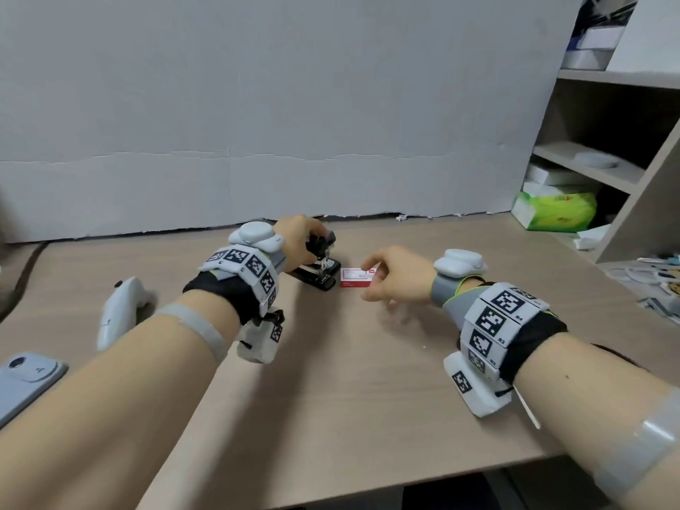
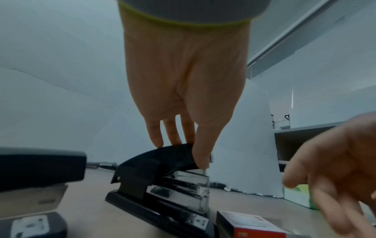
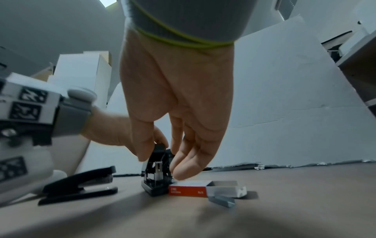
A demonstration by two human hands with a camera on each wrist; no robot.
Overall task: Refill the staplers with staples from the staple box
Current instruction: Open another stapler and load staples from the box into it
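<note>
a light wooden table (image 1: 331,362) carries everything, with a white board standing along its far edge. near the middle of the table a black stapler (image 1: 319,271) is seen with its top arm lifted and the metal channel exposed. a second stapler (image 3: 79,185) lies just to the left of it, closed. just right of the open stapler stands the small red and white staple box (image 1: 356,277), touching or almost touching the stapler base; its inner tray is pulled out to the right, and a loose strip of staples (image 3: 221,200) lies on the table beside it.

the left hand (image 1: 300,244) is clamped on the raised top arm, with fingers on its far side and the thumb on its near side. the right hand (image 1: 395,276) hovers over the box with fingers loosely bent and apart; nothing is held in it.

the step in hand is judged to be the taking of a strip of staples. the arm should be kept fully open and steady by the left hand, so that the channel stays free. the loose strip can be pinched by its long sides, legs pointing down, without squeezing hard, because such strips break easily. it is then to be laid into the channel straight before the arm is lowered.
</note>
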